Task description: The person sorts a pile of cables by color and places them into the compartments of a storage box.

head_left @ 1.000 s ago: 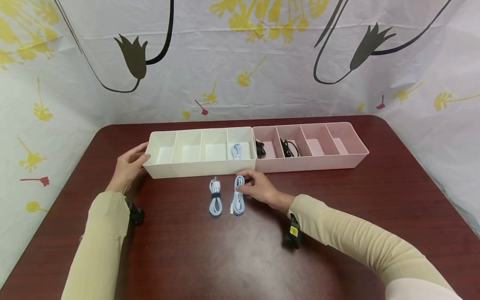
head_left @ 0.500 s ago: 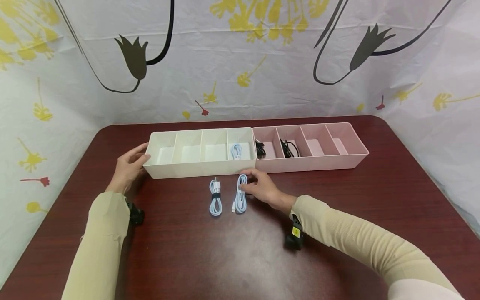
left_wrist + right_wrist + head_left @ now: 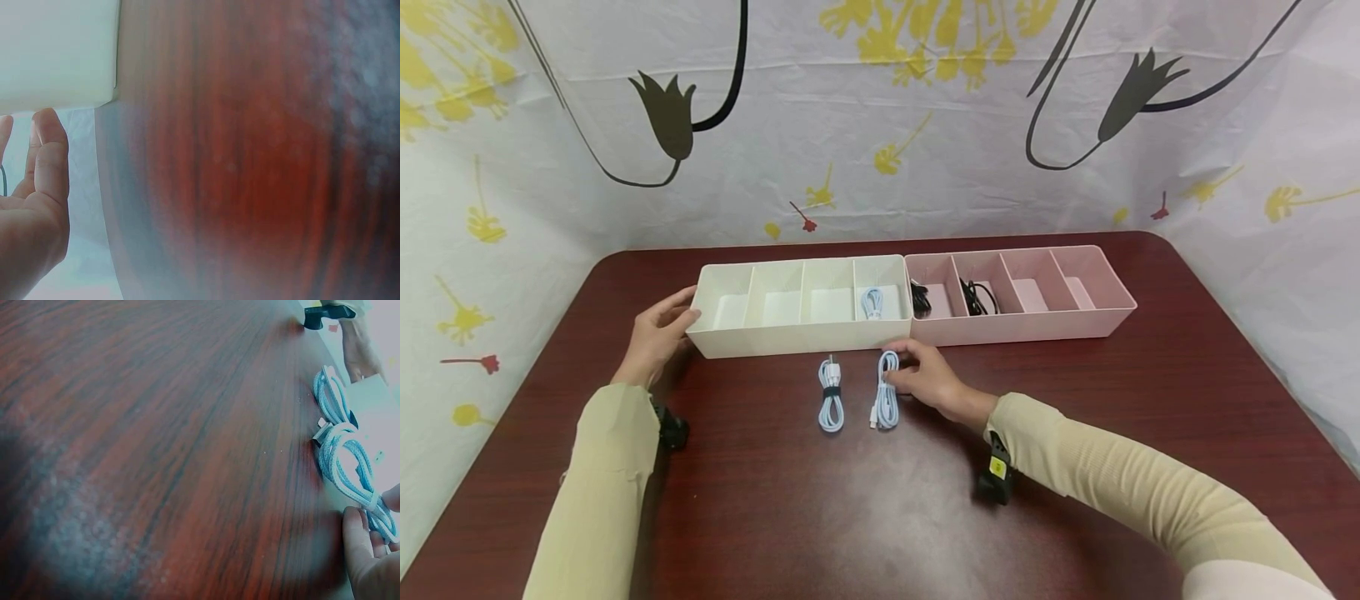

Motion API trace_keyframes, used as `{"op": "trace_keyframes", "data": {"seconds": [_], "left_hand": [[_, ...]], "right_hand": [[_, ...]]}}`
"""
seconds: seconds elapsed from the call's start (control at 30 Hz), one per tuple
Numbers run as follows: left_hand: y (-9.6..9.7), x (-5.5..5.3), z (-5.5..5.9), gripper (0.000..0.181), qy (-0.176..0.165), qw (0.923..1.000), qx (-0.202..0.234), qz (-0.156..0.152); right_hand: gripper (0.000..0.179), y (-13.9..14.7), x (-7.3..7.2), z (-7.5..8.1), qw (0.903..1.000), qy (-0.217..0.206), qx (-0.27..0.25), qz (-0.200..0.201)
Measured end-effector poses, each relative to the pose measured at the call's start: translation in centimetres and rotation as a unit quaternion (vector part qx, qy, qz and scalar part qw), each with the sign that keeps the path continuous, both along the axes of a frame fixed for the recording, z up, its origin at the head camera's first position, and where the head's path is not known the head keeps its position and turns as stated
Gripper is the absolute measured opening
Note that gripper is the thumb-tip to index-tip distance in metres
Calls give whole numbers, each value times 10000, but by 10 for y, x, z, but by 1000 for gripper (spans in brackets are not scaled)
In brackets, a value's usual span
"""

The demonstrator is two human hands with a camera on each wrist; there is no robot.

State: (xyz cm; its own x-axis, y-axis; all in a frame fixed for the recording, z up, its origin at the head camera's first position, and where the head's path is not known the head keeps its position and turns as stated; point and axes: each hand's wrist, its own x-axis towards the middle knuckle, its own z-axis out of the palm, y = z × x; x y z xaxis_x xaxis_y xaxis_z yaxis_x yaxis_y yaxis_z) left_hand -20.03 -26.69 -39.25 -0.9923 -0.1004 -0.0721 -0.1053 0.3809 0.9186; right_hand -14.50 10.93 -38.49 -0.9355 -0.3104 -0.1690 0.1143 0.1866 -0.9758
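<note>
In the head view my right hand [image 3: 932, 379] pinches a coiled light-blue charging cable [image 3: 887, 400] between thumb and fingers, just in front of the white box. The same cable [image 3: 350, 465] shows in the right wrist view, its loops reaching out from my fingers. A second light-blue cable [image 3: 831, 407], bound with a dark strap, lies to its left on the table. My left hand [image 3: 658, 333] rests its fingertips against the left end of the white divided box [image 3: 790, 340]. In the left wrist view those fingers [image 3: 51, 156] stand fairly straight at the box's edge.
One light-blue cable [image 3: 872, 302] sits in the white box's rightmost compartment. Adjoining it on the right is a pink divided box [image 3: 1022, 325], with black cables [image 3: 976, 297] in its two left compartments. A patterned cloth [image 3: 880, 192] hangs behind the dark wooden table [image 3: 820, 517].
My right hand has shifted slightly to the right with the coiled cable, widening the gap to the strapped one. My left hand and both boxes have stayed in place.
</note>
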Motion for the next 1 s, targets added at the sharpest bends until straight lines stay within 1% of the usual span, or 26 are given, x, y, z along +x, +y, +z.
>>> {"op": "trace_keyframes", "data": {"seconds": [0.03,0.17,0.2,0.27,0.33,0.47,0.5,0.63,1.0], "left_hand": [[0,-1,-1,51,-1,10000,22,34],[-2,-2,-4,52,36,10000,18,-4],[-2,-2,-5,51,25,10000,43,44],[-3,-2,-4,52,45,10000,14,-8],[-2,-2,-4,51,46,10000,25,3],[-3,-3,-5,52,55,10000,29,-1],[-3,-3,-6,52,39,10000,59,46],[-4,-5,-9,53,59,10000,72,10],[-5,-7,-11,52,56,9998,188,27]], "right_hand": [[38,0,0,0,10000,1,-23,5],[39,0,0,-1,9999,-17,-105,-7],[39,0,0,-1,9999,-18,-125,-7],[39,0,0,-1,9999,-42,-157,-19],[40,-1,1,-2,9998,-68,-182,-34],[39,-1,1,-2,9999,-20,-163,-19],[39,0,1,-2,9999,-19,-151,-25],[39,0,2,-1,9999,-50,-117,-29],[38,0,1,-1,9997,-156,-167,-20]]}}
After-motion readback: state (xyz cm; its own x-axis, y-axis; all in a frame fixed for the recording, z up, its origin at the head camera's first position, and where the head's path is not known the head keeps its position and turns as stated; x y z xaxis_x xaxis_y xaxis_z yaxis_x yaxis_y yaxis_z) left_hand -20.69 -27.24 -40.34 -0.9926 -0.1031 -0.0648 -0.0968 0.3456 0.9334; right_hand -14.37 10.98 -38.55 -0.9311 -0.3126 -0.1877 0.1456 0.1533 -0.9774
